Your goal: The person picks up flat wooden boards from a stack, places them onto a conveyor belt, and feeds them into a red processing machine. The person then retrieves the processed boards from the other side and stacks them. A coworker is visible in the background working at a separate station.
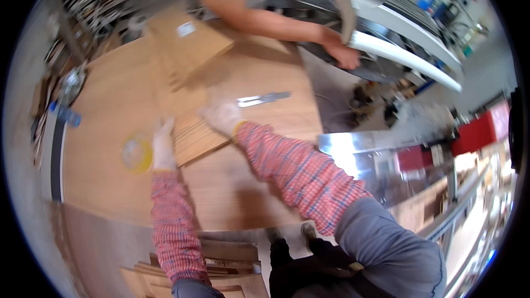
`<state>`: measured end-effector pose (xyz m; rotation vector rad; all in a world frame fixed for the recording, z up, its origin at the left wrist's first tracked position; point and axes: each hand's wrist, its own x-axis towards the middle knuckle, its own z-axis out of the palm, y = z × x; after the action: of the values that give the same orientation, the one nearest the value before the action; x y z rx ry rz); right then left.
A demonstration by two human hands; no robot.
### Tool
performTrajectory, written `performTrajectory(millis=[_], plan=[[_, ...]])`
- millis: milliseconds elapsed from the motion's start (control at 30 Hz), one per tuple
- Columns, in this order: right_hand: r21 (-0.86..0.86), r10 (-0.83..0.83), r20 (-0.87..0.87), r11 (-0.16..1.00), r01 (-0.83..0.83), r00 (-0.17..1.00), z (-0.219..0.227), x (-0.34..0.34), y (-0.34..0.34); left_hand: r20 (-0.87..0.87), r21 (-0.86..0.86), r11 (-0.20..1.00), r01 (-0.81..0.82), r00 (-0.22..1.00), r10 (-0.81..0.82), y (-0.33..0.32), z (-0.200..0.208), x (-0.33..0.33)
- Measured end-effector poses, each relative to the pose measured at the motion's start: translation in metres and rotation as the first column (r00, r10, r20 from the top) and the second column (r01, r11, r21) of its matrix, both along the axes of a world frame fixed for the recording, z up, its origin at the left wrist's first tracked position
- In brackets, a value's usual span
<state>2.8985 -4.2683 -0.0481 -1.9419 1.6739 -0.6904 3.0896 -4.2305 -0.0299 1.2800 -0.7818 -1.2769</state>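
Note:
A stack of thin wood-coloured panels point(200, 139) lies on the wooden tabletop, its layered edges toward me. My left hand point(163, 146), in a white glove, grips the left side of the stack. On the far right side, my gloved right hand point(223, 117) is closed against the same stack, its fingers partly smeared by motion. Plaid sleeve covers run up both my forearms. Right of the stack lies a flat silver metal tool point(264, 99), nearest to my right hand. A yellow tape roll point(136, 153) sits just left of my left hand.
Across the table point(110, 187), more panels point(190, 49) bear a white label. A co-worker's arm point(276, 25) reaches to a white-edged machine point(397, 52) at the far right. A plastic bottle point(66, 115) stands at the left edge. Boards point(237, 281) lean below the near edge.

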Motion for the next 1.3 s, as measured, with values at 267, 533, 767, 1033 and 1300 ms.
performTrajectory(millis=[267, 533, 767, 1033, 1300], plan=[[0.090, -0.131, 0.298, 0.990, 0.109, 0.946, 0.033, 0.005, 0.108, 0.134, -0.100, 0.992, 0.071, 0.989, -0.057, 0.082, -0.012, 0.017], [0.108, -0.153, 0.302, 0.986, 0.125, 0.941, 0.044, -0.003, 0.210, 0.060, -0.069, 0.996, 0.054, 0.997, -0.050, 0.188, -0.001, -0.003], [0.130, -0.157, 0.299, 0.984, 0.123, 0.941, 0.044, -0.013, 0.274, 0.153, -0.013, 0.999, 0.030, 0.988, -0.028, 0.245, 0.001, -0.009], [-0.023, -0.109, 0.167, 0.993, 0.115, 0.980, 0.006, -0.006, 0.315, -0.056, 0.030, 0.999, 0.023, 0.998, -0.021, 0.293, 0.000, -0.011], [0.177, -0.115, 0.333, 0.983, 0.058, 0.936, 0.043, -0.020, 0.337, 0.024, 0.058, 0.995, 0.078, 0.997, -0.080, 0.303, 0.008, -0.002]])
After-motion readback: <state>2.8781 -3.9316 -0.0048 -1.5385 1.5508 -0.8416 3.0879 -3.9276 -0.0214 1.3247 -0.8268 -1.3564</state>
